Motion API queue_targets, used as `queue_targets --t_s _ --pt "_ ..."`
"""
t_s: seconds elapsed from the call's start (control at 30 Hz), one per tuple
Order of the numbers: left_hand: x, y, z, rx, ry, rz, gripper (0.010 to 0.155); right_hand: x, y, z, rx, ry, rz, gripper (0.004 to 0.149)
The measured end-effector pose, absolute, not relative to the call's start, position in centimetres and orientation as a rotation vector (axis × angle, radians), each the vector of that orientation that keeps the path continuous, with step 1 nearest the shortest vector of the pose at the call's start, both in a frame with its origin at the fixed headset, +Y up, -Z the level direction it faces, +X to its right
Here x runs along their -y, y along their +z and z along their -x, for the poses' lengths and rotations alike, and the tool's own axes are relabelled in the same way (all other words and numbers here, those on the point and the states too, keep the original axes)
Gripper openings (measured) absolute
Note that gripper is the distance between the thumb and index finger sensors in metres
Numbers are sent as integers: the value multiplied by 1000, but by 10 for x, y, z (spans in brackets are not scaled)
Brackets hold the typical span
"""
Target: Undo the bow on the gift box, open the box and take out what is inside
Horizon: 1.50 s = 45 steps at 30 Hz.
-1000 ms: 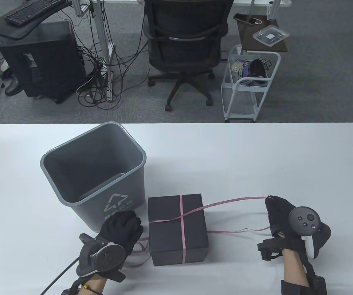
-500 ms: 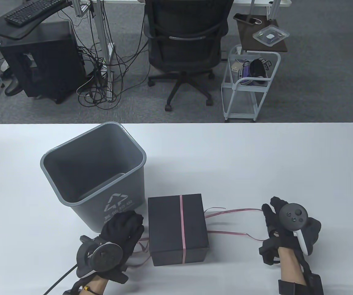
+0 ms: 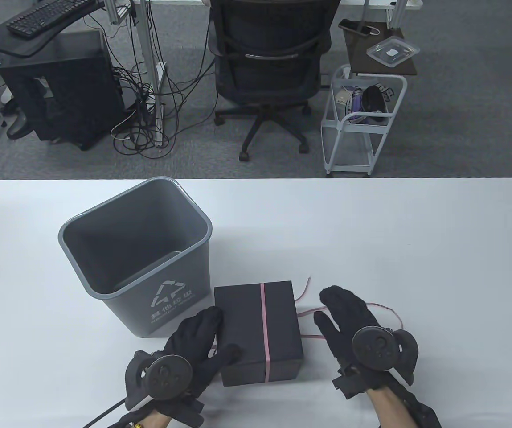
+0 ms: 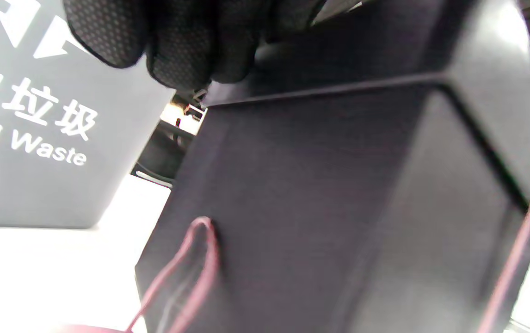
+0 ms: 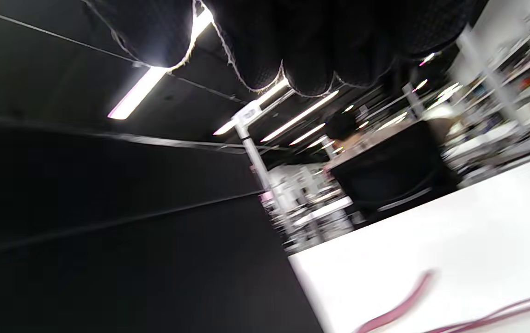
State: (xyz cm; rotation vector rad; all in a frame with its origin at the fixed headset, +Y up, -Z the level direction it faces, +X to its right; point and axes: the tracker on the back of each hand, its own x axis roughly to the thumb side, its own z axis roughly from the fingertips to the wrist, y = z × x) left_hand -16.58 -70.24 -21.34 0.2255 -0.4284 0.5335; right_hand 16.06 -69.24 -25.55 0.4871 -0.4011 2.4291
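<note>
The black gift box (image 3: 242, 321) stands near the table's front edge, with one pink ribbon (image 3: 263, 330) band still running front to back over its lid. Loose ribbon ends (image 3: 305, 312) lie slack on the table to its right. My left hand (image 3: 213, 332) lies against the box's left side, fingers stretched along it and the thumb (image 3: 232, 351) on the lid's near left corner. In the left wrist view the fingertips (image 4: 177, 55) touch the box (image 4: 339, 208) at its top edge. My right hand (image 3: 333, 307) hovers open just right of the box, holding nothing.
A grey waste bin (image 3: 171, 303) stands right behind my left hand, almost touching the box's left rear corner. More ribbon (image 3: 391, 312) curls on the table beside my right wrist. Beyond the table's far edge are an office chair (image 3: 264, 58) and a white cart (image 3: 362, 120).
My right hand has let go of the ribbon and moved left to the box. The ribbon's cross strand slid off the lid. My left hand uncurled and moved onto the box's left side.
</note>
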Motion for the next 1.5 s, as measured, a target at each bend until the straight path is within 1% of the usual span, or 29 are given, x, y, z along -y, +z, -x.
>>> queue_targets --t_s 0.07,0.2,0.33,0.5,0.53,0.6,0.83,0.93,1.07,1.13,1.2,1.23,1.3,1.33,1.4,1.43,1.5 --pt "703 -211 160 430 533 -184 92 697 -254 -149 323 2377 -558 59" --pt "702 -208 150 430 515 -128 103 710 -254 -130 163 2377 -618 69" --pt "700 -209 141 432 490 -52 113 713 -254 -125 94 2298 -619 71" --pt "696 -212 124 412 386 35 122 712 -250 -114 109 2317 -610 73" --pt "696 -212 122 406 371 29 122 712 -249 -113 114 2326 -608 73" --pt "697 -211 119 381 317 -34 120 712 -249 -111 129 2334 -609 73" --pt "696 -211 125 428 310 -191 116 713 -250 -112 133 2320 -589 74" --pt "696 -210 128 452 311 -244 110 714 -252 -115 134 2309 -570 73" --pt "697 -210 132 488 343 -298 99 714 -255 -121 135 2291 -542 73" --pt "695 -211 136 525 348 -299 92 715 -256 -123 138 2288 -528 73" --pt "697 -216 142 582 413 -274 81 715 -257 -126 137 2281 -508 73" --pt "698 -219 145 597 446 -264 79 715 -258 -126 130 2275 -506 73" --pt "698 -219 146 590 444 -257 78 715 -257 -125 133 2283 -505 73" --pt "699 -217 143 575 422 -270 82 714 -257 -125 135 2288 -506 73" --pt "700 -216 134 554 344 -221 102 715 -257 -124 143 2295 -500 72" --pt "702 -215 126 504 284 -185 109 715 -256 -121 136 2297 -512 72" --pt "703 -214 118 433 196 -160 115 714 -254 -119 143 2312 -514 73"
